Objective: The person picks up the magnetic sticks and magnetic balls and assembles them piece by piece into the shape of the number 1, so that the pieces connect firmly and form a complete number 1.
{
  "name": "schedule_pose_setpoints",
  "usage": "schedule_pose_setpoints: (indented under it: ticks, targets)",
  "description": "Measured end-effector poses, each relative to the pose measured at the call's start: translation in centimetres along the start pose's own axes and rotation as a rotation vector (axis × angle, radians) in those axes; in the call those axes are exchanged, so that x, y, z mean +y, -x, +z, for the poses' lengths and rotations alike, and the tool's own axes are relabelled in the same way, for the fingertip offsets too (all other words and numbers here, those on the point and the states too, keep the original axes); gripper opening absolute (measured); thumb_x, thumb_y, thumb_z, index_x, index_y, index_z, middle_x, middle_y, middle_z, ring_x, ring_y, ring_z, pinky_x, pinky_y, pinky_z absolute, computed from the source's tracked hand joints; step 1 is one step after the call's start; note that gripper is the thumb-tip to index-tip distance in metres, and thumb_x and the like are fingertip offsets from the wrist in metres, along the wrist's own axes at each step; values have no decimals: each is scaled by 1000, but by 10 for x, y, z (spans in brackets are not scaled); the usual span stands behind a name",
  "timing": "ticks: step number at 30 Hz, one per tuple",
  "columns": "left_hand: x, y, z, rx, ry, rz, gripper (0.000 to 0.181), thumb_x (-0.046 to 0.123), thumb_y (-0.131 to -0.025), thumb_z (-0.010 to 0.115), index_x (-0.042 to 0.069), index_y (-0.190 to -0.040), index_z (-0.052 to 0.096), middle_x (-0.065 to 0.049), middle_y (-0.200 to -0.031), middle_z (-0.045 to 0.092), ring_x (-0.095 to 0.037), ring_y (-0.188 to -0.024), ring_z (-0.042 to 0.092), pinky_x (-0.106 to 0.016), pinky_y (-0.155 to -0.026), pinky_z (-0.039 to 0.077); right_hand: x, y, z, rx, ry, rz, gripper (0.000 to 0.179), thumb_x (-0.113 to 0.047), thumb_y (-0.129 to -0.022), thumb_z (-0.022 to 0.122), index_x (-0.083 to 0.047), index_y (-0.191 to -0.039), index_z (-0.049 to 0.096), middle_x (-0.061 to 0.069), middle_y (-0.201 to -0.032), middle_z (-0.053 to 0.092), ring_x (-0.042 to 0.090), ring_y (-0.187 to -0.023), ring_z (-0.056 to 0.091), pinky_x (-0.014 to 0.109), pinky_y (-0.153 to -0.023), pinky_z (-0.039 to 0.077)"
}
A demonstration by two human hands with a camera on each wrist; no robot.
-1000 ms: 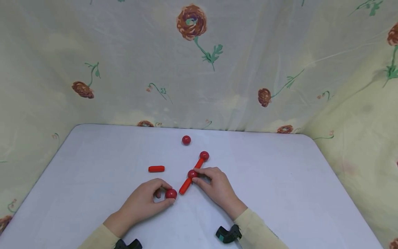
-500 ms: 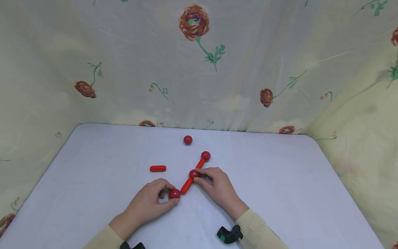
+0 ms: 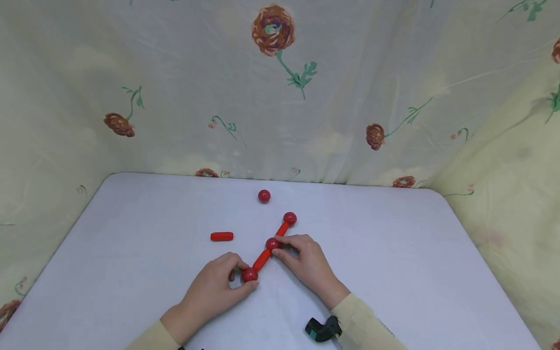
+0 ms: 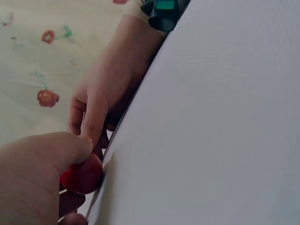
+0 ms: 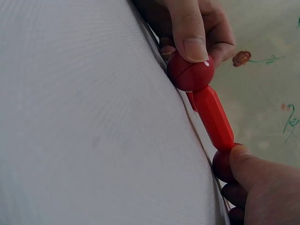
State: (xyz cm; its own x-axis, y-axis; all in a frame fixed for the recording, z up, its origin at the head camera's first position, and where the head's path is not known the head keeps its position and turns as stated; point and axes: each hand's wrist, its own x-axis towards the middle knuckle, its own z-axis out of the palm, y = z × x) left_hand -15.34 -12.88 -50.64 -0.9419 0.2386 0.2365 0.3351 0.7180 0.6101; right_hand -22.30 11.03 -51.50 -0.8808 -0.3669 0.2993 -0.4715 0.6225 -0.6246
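My left hand (image 3: 216, 284) pinches a glossy red ball (image 3: 250, 274) between thumb and fingers at the near end of a row. A faceted orange-red rod (image 3: 262, 260) runs from that ball to a middle red ball (image 3: 272, 244), which my right hand (image 3: 308, 262) pinches. Beyond it a second rod (image 3: 282, 229) leads to a far ball (image 3: 289, 218). In the right wrist view the rod (image 5: 213, 117) spans both pinched balls, its end right at the left hand's ball (image 5: 190, 71). The left wrist view shows the left thumb (image 4: 70, 149) on its ball (image 4: 83, 176).
One loose red rod (image 3: 221, 236) lies left of the row, and a single red ball (image 3: 264, 196) sits farther back. A white-covered table (image 3: 385, 253) bears everything. Behind it hangs a flowered curtain (image 3: 175, 63). A black device (image 3: 323, 329) is at the right wrist.
My left hand has moved right with its ball, bringing it against the near end of the rod. The right hand keeps its pinch on the middle ball.
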Motion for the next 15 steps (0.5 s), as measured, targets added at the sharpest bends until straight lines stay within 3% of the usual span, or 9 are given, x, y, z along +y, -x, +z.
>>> schedule_pose_setpoints:
  ticks: [15]
  targets:
    - [3,0,1,20,-2,4,33,39,-75,87,28,-95,62,20,-81,51,-4,-70,49,-19,-59,44,-2,0,-1,9,-13,3,35,-35,-88,76,-26,-121,71,-20,-109,67,5,-103,57,33,-88,51]
